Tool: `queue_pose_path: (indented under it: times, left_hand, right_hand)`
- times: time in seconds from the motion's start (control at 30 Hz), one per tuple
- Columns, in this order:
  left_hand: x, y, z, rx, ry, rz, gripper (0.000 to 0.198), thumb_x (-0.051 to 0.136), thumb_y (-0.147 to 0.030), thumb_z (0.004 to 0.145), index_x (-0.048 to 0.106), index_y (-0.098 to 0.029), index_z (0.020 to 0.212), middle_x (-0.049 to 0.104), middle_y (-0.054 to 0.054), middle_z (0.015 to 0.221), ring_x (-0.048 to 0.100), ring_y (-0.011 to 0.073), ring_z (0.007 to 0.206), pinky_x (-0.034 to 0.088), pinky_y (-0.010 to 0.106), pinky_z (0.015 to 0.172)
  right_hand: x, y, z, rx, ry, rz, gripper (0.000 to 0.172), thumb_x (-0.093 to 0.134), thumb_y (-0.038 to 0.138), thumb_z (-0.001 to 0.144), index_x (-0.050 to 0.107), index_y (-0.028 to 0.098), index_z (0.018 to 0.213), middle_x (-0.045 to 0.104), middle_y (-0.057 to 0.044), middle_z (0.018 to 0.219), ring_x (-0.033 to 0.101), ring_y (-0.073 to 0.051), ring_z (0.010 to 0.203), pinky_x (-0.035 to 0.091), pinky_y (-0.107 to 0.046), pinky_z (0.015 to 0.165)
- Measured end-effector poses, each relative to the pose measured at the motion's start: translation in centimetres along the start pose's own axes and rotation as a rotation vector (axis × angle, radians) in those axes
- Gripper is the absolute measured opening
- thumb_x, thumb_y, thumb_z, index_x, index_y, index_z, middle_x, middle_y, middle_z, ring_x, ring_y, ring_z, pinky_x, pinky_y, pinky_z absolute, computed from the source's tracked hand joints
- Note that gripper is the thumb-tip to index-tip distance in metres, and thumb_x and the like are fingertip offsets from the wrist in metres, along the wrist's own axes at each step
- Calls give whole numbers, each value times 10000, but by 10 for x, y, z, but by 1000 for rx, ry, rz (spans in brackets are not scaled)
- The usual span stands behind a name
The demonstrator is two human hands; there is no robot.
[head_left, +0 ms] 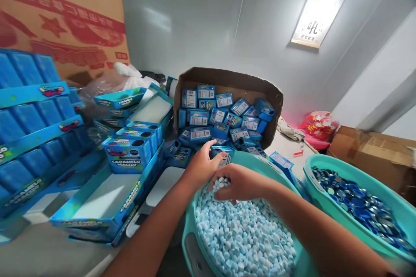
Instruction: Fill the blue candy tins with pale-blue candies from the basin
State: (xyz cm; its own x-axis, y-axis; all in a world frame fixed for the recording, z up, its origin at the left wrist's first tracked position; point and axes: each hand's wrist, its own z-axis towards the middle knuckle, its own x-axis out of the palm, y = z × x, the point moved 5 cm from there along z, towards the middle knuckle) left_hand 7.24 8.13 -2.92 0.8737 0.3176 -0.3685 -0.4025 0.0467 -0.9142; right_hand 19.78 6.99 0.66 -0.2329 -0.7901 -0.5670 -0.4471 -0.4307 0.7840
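A turquoise tub (191,242) in front of me holds a heap of small pale blue and white candies (247,233). Over its far left part my right hand (240,181) is curled, with several candies gathered in its fingers. My left hand (204,164) is just beyond, at the tub's far rim, its thumb and fingers around a small blue candy box (225,159); part of that box is hidden by the hands. Behind both hands, a brown carton (276,108) lies with its opening toward me, full of blue candy boxes (199,118).
Left of the tub, a blue display tray (97,199) carries several "Caramelo Macizo" boxes (128,154). Filled trays (35,138) are stacked at the far left. Another turquoise tub (325,190) at right holds shiny blue metallic lids (360,207). A large printed carton (65,21) stands at back left.
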Motion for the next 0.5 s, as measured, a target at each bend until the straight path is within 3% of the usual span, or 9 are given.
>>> queue_pose_path:
  times: [0.33,0.5]
  left_hand:
    - [0,-9,-5,13,52,-20,631,604,-447,834,452,-227,1406,563,104,1384,483,301,1319,429,399,1039]
    - [-1,-17,-12,71,164,52,614,651,-402,781,525,-205,1349,636,97,1281,611,284,1133,470,363,958]
  right_hand:
    - [-5,-3,-3,-20,168,196,274,746,284,747,689,137,971,606,23,676,562,-73,478,454,-146,417]
    - [-14,0,-6,-87,18,475,267,760,263,716,656,136,927,538,59,589,472,-51,410,388,-138,362]
